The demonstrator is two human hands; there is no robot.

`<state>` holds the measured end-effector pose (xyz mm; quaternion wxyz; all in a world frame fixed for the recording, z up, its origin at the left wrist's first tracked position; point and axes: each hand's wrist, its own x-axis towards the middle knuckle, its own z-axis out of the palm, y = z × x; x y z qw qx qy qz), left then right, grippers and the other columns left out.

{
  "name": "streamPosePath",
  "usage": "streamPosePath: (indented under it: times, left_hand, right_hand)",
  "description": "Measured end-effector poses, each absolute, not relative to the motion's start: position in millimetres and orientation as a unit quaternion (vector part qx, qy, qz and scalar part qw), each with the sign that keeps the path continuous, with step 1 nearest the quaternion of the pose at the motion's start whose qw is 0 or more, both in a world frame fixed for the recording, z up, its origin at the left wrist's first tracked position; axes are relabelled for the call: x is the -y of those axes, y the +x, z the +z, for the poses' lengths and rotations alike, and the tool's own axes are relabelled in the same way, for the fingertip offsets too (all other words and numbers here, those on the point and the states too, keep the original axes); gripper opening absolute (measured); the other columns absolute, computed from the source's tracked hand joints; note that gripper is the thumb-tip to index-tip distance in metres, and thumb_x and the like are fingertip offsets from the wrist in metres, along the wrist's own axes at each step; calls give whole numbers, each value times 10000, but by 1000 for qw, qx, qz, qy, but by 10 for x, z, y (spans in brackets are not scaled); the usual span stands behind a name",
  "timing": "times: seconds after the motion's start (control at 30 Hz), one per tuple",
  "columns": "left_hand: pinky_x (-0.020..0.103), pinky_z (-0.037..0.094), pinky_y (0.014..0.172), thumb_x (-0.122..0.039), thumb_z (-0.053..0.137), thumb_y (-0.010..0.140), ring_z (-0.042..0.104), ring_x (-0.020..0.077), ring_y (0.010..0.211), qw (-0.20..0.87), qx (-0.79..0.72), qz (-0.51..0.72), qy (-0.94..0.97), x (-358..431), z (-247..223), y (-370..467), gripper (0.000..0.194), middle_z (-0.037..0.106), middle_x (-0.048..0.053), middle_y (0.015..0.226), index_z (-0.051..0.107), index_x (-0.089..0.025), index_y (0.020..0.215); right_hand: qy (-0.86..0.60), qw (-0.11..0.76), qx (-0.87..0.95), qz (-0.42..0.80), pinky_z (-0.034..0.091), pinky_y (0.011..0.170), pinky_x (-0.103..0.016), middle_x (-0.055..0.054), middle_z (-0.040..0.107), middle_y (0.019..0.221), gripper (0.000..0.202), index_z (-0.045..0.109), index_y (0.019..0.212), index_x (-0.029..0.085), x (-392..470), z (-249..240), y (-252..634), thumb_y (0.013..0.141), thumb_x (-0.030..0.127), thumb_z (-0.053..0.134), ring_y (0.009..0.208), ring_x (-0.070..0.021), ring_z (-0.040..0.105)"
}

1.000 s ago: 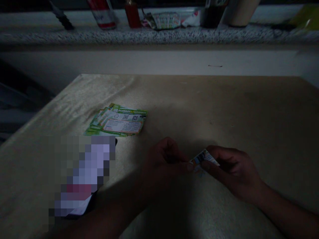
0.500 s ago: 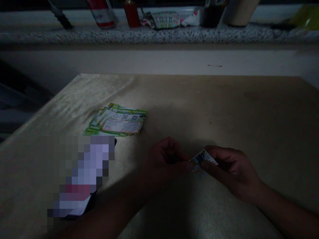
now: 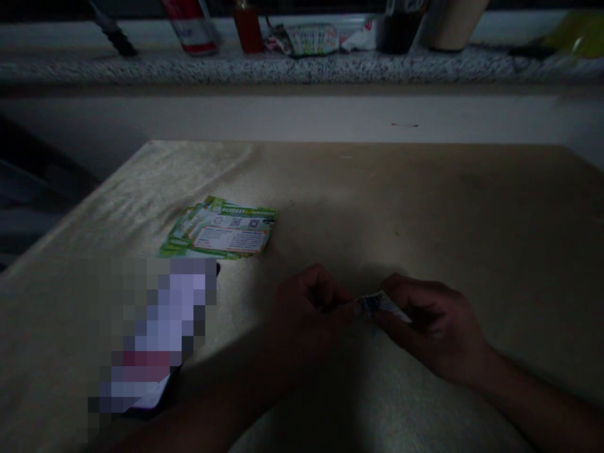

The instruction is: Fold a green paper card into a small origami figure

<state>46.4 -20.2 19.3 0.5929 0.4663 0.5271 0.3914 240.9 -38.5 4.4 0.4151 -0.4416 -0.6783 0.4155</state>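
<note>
A small piece of printed paper (image 3: 387, 304), white with dark and blue print, is held between both hands above the table. My left hand (image 3: 314, 308) pinches its left corner between thumb and finger. From the right, my right hand (image 3: 436, 324) grips it with the thumb in front and the fingers behind. Both hands are in dim light, and part of the paper is hidden by the fingertips. A fanned stack of green and white printed cards (image 3: 231, 229) lies on the table beyond my left hand.
A phone with a blurred-out screen (image 3: 165, 321) lies left of my left forearm on the table (image 3: 330, 182). Along the speckled ledge (image 3: 264, 70) at the back stand a red and white can (image 3: 193, 28), a red bottle (image 3: 248, 28), a dark container (image 3: 401, 28) and crumpled wrappers (image 3: 314, 39).
The paper has tilted flatter and shifted slightly left between my fingers. Both hands stay closed on it, having moved only a little.
</note>
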Motion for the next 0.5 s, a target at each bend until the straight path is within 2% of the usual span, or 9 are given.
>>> streamPosePath:
  times: [0.17,0.33,0.5]
  left_hand:
    - [219,419,549,-183,766,714,530,103,585,523,-525,394,543,257,126,477,334,636,-19,648,448,-197,613]
    - [259,475,640,-194,782,712,577,143,707,544,-494,381,561,260,28,465,199,630,-5,743,593,-197,774]
    - [248,444,612,-224,781,726,545,129,665,565,-501,364,545,245,23,461,209,611,-15,724,580,-197,779]
  right_hand:
    - [-469,411,677,391,423,510,-245,-23,636,657,201,605,680,189,373,77,2405,872,171,662,563,-126,555]
    - [-478,391,684,388,447,516,-251,-45,675,674,216,599,664,189,367,88,2411,869,195,666,569,-138,587]
    - [-472,386,695,381,452,520,-255,-35,663,672,174,638,710,187,359,67,2408,883,196,657,576,-136,576]
